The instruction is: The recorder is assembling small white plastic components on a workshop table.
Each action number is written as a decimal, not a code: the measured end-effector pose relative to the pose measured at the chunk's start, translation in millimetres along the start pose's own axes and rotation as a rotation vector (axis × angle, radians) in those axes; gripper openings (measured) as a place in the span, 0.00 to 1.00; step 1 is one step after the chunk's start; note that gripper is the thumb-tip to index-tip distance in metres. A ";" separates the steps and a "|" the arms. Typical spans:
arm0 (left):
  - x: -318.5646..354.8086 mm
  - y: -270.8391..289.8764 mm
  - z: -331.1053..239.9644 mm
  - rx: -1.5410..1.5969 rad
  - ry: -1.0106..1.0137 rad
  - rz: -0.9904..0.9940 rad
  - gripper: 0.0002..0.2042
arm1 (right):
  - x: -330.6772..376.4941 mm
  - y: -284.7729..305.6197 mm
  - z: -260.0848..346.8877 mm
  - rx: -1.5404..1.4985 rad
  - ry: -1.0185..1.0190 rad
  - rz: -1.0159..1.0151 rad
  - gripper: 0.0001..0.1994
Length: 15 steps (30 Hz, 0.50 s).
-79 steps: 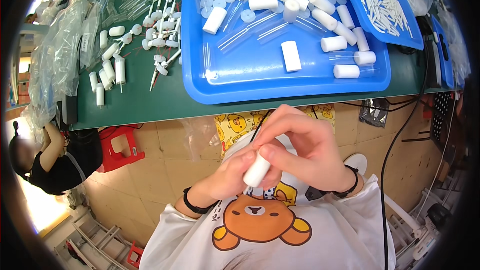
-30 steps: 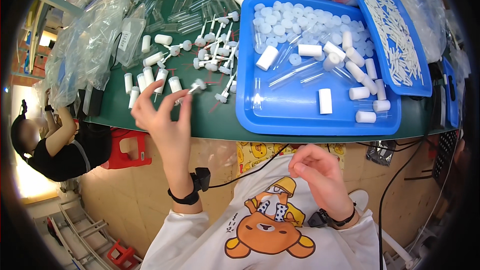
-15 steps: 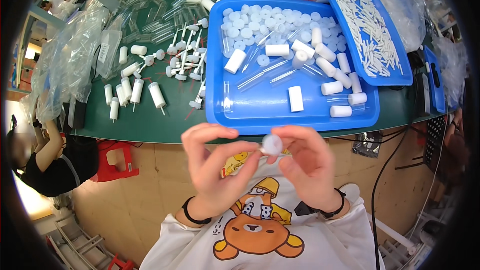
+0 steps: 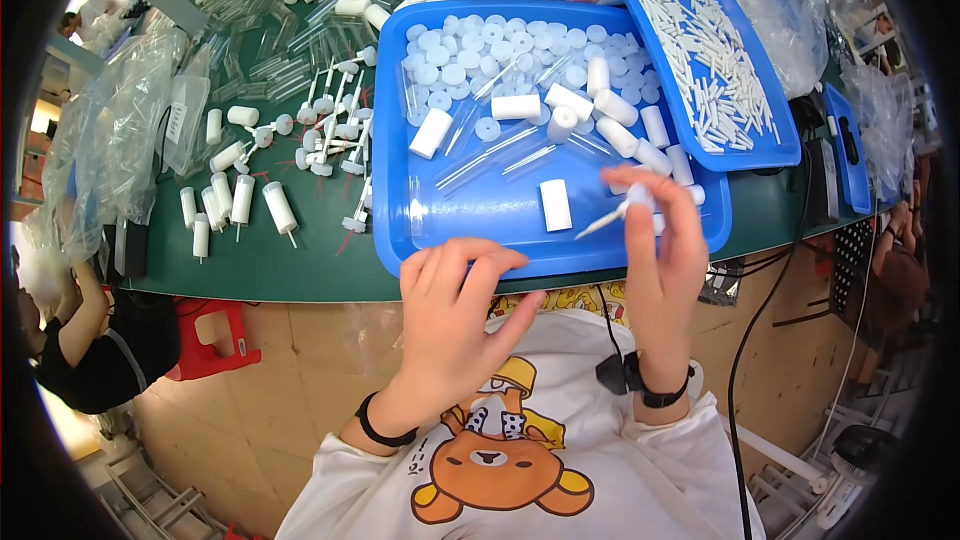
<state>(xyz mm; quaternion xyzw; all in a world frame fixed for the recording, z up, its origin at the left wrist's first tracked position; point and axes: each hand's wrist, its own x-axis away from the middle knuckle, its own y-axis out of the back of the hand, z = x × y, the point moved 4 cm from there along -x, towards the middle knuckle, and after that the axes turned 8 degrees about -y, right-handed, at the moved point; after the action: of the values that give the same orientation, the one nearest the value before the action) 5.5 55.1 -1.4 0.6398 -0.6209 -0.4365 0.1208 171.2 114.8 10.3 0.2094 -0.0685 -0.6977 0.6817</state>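
Your right hand (image 4: pixel 662 265) pinches a small white cap with a thin stem (image 4: pixel 625 210) between thumb and fingertips, holding it over the near right corner of the big blue tray (image 4: pixel 455 225). Your left hand (image 4: pixel 455 320) hovers just off the tray's near edge, fingers loosely curled around nothing. Inside the tray lie white cylinders (image 4: pixel 555 205), clear tubes (image 4: pixel 500 155) and round white discs (image 4: pixel 470 50).
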 end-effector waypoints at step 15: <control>1.2 -1.5 0.0 -0.021 0.012 -0.002 0.14 | -54.9 5.0 -21.1 0.183 0.041 0.304 0.09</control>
<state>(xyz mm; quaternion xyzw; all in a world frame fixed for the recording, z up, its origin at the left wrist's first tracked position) 6.4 54.3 -2.9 0.6417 -0.6150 -0.4391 0.1309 183.0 172.3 4.1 0.2719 -0.1488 -0.5732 0.7585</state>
